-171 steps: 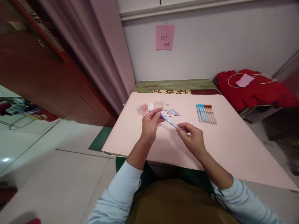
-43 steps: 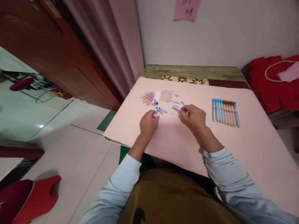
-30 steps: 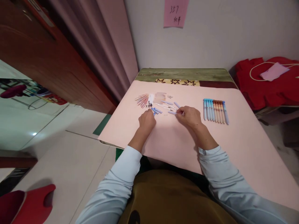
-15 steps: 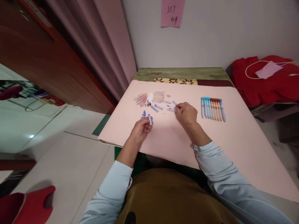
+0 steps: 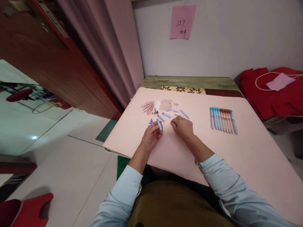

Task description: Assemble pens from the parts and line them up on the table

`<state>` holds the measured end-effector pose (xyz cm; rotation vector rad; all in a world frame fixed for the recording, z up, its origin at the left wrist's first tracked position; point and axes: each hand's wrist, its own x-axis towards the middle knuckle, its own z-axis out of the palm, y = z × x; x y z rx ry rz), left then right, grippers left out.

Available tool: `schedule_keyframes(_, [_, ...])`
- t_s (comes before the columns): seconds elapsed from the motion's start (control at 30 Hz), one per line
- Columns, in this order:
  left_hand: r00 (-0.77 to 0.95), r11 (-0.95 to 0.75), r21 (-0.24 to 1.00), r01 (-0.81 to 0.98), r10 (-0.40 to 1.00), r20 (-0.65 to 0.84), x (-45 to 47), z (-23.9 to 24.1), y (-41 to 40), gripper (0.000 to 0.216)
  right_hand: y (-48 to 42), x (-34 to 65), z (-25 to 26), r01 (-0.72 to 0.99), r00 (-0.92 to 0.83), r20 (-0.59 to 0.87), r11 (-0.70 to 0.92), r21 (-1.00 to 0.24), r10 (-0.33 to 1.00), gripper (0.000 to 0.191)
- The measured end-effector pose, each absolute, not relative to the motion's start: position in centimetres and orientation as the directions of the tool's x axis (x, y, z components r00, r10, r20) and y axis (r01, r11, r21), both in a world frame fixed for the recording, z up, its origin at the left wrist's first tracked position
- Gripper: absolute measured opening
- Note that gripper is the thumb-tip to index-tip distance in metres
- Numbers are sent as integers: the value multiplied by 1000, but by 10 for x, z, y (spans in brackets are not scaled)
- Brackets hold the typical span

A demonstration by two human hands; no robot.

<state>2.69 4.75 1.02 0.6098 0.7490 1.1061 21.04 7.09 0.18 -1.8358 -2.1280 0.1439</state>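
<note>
My left hand (image 5: 151, 135) holds a short blue pen barrel (image 5: 159, 125) upright, slightly tilted, between thumb and fingers. To the right, my right hand (image 5: 183, 127) is closed in a pinch at the table surface; whatever is between its fingertips is too small to make out. Just beyond the hands lie loose blue barrels (image 5: 167, 115), pale lilac barrels (image 5: 185, 114) and thin white refills (image 5: 170, 114). Small dark-blue parts (image 5: 151, 121) sit beside my left fingers, partly hidden by them.
Brownish clear barrels (image 5: 148, 106), white refills with black tips (image 5: 156, 107), pale flat pieces (image 5: 166, 104) and tiny metallic parts (image 5: 176, 104) lie farther back. A row of blue and brown pens (image 5: 223, 120) is at the right on the pink-covered table (image 5: 248, 157).
My right hand has moved left and nearer, away from the lilac barrels to the bare table surface. A lilac barrel now lies by itself there. The view has tilted up slightly.
</note>
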Motion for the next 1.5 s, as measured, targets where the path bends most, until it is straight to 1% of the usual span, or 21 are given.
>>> schedule_keyframes(0.13, [310,318,726,-609,939,-151,31,11,55,43,70,211,-3,939,-112,266,190,-286,958,26])
schedule_keyframes(0.27, [329,328,686,-649,935,-135,31,9,60,45,68,217,-6,925,21,422,143,-353,906,25])
schedule_keyframes(0.37, [321,332,670,-663,936,-146,30,8,58,44,67,220,-7,918,61,478,139,-372,876,24])
schedule_keyframes(0.6, [384,420,688,-592,897,-217,24,13,30,38,66,217,-14,916,-59,436,222,-334,898,20])
schedule_keyframes(0.77, [232,356,716,-601,934,-271,17,15,26,29,67,218,-19,920,-78,426,230,-319,902,19])
schedule_keyframes(0.87, [158,291,773,-564,957,-245,17,16,29,27,66,218,-14,913,-84,424,241,-331,902,18])
schedule_keyframes(0.93, [119,247,803,-542,969,-218,19,16,30,24,60,214,-6,891,-56,434,241,-384,899,17])
schedule_keyframes(0.97, [100,231,810,-539,973,-210,21,16,30,23,55,211,-1,867,-34,431,241,-436,902,17])
schedule_keyframes(1.03, [68,215,805,-553,974,-214,24,14,29,23,41,200,8,773,4,383,240,-587,924,19])
schedule_keyframes(1.1, [58,233,771,-593,967,-248,28,14,27,26,23,187,15,623,10,287,218,-751,958,23])
schedule_keyframes(1.17, [79,288,706,-647,946,-314,31,14,24,27,6,175,18,530,24,230,183,-828,973,27])
schedule_keyframes(1.27, [138,381,603,-701,902,-409,37,15,18,29,-13,163,21,520,75,267,191,-833,961,19])
schedule_keyframes(1.33, [167,408,566,-717,888,-430,41,17,14,33,-19,159,23,522,111,298,200,-829,948,13])
schedule_keyframes(1.43, [208,440,519,-733,871,-446,47,20,10,39,-22,156,28,524,150,333,211,-825,931,12])
schedule_keyframes(1.5, [248,482,469,-740,844,-475,48,24,12,33,-22,156,31,535,154,360,229,-813,920,13])
